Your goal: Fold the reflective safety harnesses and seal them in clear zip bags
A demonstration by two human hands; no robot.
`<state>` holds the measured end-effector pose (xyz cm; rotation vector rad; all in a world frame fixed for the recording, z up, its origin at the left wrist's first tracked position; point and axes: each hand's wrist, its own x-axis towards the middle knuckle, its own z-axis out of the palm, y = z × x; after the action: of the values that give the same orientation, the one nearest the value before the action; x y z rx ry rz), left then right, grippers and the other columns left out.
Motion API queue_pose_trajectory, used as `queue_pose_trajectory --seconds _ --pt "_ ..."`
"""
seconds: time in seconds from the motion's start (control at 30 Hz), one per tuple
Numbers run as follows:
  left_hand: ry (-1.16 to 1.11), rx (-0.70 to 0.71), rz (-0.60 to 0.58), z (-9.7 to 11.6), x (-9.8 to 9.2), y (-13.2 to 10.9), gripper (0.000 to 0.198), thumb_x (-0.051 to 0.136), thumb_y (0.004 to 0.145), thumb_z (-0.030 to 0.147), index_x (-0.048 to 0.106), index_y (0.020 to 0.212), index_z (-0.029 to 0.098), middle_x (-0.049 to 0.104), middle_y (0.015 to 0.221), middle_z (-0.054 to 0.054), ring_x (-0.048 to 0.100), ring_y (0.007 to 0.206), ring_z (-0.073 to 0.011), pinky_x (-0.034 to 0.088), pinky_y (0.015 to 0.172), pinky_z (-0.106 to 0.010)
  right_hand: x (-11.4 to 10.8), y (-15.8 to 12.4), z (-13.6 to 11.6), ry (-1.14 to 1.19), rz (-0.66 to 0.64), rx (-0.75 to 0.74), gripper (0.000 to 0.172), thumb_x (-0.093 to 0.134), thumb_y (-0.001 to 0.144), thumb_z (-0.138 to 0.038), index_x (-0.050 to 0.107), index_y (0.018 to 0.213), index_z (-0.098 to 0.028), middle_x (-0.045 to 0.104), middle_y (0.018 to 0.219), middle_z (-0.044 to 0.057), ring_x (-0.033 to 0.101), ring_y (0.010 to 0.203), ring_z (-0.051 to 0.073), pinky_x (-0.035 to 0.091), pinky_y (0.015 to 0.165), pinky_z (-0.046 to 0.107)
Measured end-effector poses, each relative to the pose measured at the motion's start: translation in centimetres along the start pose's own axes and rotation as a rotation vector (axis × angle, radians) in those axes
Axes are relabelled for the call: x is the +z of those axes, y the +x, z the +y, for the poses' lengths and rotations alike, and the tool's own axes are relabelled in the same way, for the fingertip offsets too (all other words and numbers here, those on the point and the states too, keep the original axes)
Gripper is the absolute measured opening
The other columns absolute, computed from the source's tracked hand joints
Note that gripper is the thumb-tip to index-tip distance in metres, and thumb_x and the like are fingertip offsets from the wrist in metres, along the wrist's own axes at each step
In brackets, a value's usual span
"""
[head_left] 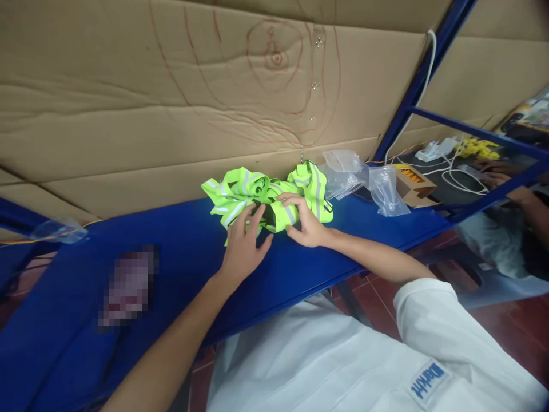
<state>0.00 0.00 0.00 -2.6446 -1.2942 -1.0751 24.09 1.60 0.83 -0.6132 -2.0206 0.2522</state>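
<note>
A bundle of neon-green straps with grey reflective stripes (240, 191) lies on the blue table (180, 257) against a cardboard wall. My left hand (242, 249) rests at its front, fingers stretched toward a dark part in the middle of the bundle. My right hand (302, 220) lies on the bundle's right side, fingers curled and pressing the green fabric (315, 191). Whether either hand fully grips the fabric is hard to tell.
Clear plastic bags (349, 171) lie right of the bundle, another bag (58, 230) at far left. A small cardboard box (414, 183), white cables (458, 171) and yellow items (478, 149) sit on the adjoining table, where another person's hand (497, 177) rests. Blue frame bars (472, 134) stand right.
</note>
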Motion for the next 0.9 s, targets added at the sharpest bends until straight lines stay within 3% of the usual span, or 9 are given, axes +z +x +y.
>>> queue_pose_trajectory --seconds 0.1,0.17,0.27,0.33,0.47,0.63,0.77,0.9 --pt "0.051 -0.048 0.002 0.1 -1.0 0.2 0.058 0.064 0.105 0.034 0.057 0.161 0.020 0.053 0.166 -0.022 0.063 0.141 -0.0376 0.050 0.117 -0.051 0.4 -0.1 -0.6 0.010 -0.040 -0.076 0.061 0.060 0.092 -0.018 0.034 0.146 -0.030 0.050 0.155 0.017 0.050 0.153 0.032 0.046 0.126 0.061" --pt "0.105 -0.078 0.001 0.3 -1.8 0.2 0.052 0.069 0.103 0.037 0.064 0.152 0.021 0.061 0.158 -0.020 0.065 0.136 -0.0399 0.048 0.113 -0.052 0.6 -0.1 -1.0 -0.032 -0.061 -0.065 0.064 0.067 0.097 -0.028 0.032 0.150 -0.030 0.046 0.160 0.018 0.047 0.157 0.034 0.045 0.129 0.063" --pt "0.121 -0.053 0.073 0.4 -2.3 0.2 0.052 0.076 0.100 0.045 0.066 0.142 0.016 0.068 0.148 -0.021 0.062 0.140 -0.0427 0.042 0.116 -0.055 0.7 -0.2 -1.3 -0.130 -0.083 0.037 0.080 0.081 0.096 -0.051 0.033 0.156 -0.029 0.040 0.165 0.021 0.040 0.163 0.038 0.040 0.133 0.067" --pt "0.106 -0.025 0.112 0.2 -2.2 0.2 0.052 0.074 0.100 0.048 0.064 0.139 0.015 0.072 0.143 -0.022 0.064 0.138 -0.0412 0.040 0.118 -0.054 0.7 -0.2 -1.3 -0.167 -0.069 0.117 0.083 0.084 0.095 -0.057 0.036 0.156 -0.028 0.039 0.166 0.022 0.039 0.164 0.040 0.037 0.134 0.069" --pt "0.055 -0.068 0.102 -0.4 -1.7 0.2 0.052 0.072 0.102 0.054 0.065 0.137 0.016 0.078 0.131 -0.020 0.074 0.122 -0.0372 0.044 0.114 -0.051 0.7 -0.1 -1.1 -0.129 -0.008 0.130 0.059 0.074 0.102 -0.045 0.041 0.148 -0.027 0.047 0.159 0.021 0.046 0.159 0.037 0.042 0.131 0.068" --pt "0.027 -0.078 0.112 -0.4 -2.5 0.4 0.052 0.073 0.101 0.057 0.069 0.136 0.018 0.079 0.131 -0.018 0.074 0.122 -0.0364 0.046 0.112 -0.050 0.1 0.4 -1.0 -0.095 0.030 0.071 0.038 0.059 0.106 -0.032 0.042 0.140 -0.027 0.057 0.151 0.018 0.055 0.151 0.032 0.049 0.125 0.062" --pt "0.050 -0.061 0.168 -0.4 -5.3 1.6 0.053 0.074 0.101 0.059 0.070 0.136 0.020 0.079 0.133 -0.015 0.075 0.122 -0.0376 0.047 0.113 -0.055 -1.7 1.6 -0.6 -0.171 0.155 0.121 0.032 0.055 0.106 -0.034 0.047 0.136 -0.026 0.058 0.150 0.019 0.053 0.149 0.034 0.043 0.127 0.063" --pt "0.036 -0.053 0.246 -0.1 -8.9 4.2 0.061 0.076 0.099 0.063 0.067 0.147 0.025 0.074 0.146 -0.010 0.069 0.137 -0.0393 0.047 0.120 -0.059 -3.2 2.8 0.2 -0.107 0.277 0.232 0.023 0.054 0.105 -0.038 0.055 0.123 -0.024 0.061 0.139 0.016 0.057 0.141 0.032 0.045 0.125 0.057"
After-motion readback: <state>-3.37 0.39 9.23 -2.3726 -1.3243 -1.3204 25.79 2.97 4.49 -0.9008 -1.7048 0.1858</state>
